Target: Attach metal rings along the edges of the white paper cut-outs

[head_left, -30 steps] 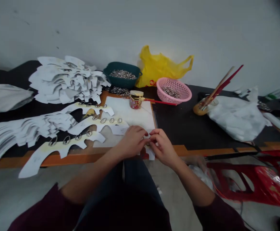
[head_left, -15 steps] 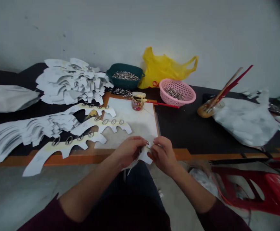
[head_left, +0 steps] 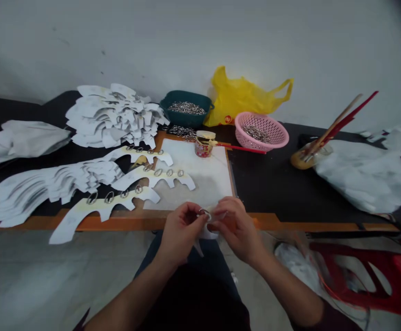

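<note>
Just in front of the table edge, my left hand (head_left: 179, 233) pinches a white cut-out piece (head_left: 209, 235) with a metal ring (head_left: 206, 213) at its upper edge. My right hand (head_left: 239, 230) has its fingers closed on the other side of the same piece; the fingertips are partly blurred. Much of the piece is hidden by the hands. To the left lie similar white pieces with rings along a yellowish strip: a near one (head_left: 79, 211), a middle one (head_left: 162, 174) and a far one (head_left: 141, 154).
Glue-smeared jar (head_left: 203, 148) with a red-handled brush (head_left: 241, 147) stands on a white sheet (head_left: 183, 197). Behind are a green basket (head_left: 172, 117) and a pink basket (head_left: 272, 133) of rings, and a yellow bag (head_left: 234, 99). White stacks (head_left: 21, 197) lie left; a brush jar (head_left: 302, 158) stands right.
My hands have drawn slightly lower with the white piece, and the ring now shows more clearly at my left fingertips. The view has turned a little left.
</note>
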`<state>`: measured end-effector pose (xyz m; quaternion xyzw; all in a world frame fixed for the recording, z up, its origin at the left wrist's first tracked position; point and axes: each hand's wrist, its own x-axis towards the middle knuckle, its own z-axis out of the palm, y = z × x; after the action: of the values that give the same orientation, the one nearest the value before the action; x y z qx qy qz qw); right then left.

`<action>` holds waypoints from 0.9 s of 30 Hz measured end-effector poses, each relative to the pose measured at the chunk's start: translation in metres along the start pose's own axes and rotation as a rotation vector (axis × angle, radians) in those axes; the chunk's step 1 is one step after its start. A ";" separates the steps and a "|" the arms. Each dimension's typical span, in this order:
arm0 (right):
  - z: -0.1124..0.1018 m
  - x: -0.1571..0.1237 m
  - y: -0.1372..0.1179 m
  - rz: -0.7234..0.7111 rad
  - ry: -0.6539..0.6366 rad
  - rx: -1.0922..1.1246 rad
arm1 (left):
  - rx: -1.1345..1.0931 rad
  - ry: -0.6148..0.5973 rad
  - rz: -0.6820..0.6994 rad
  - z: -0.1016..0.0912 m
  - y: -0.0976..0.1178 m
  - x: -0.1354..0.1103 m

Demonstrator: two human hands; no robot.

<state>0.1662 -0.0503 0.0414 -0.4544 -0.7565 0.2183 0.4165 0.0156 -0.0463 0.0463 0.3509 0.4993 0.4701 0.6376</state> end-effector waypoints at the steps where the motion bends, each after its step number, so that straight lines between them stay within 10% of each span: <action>1: 0.000 0.001 -0.003 0.050 -0.008 0.002 | 0.036 0.001 0.012 -0.001 -0.001 -0.001; 11: 0.021 -0.007 -0.011 0.342 0.180 0.515 | -0.235 -0.060 -0.054 -0.002 0.000 -0.007; 27: 0.021 -0.009 -0.014 0.270 0.040 0.202 | 0.171 -0.044 0.119 -0.013 0.000 -0.011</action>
<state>0.1436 -0.0636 0.0354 -0.5121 -0.6544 0.3381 0.4418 0.0020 -0.0572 0.0465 0.4436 0.5016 0.4549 0.5870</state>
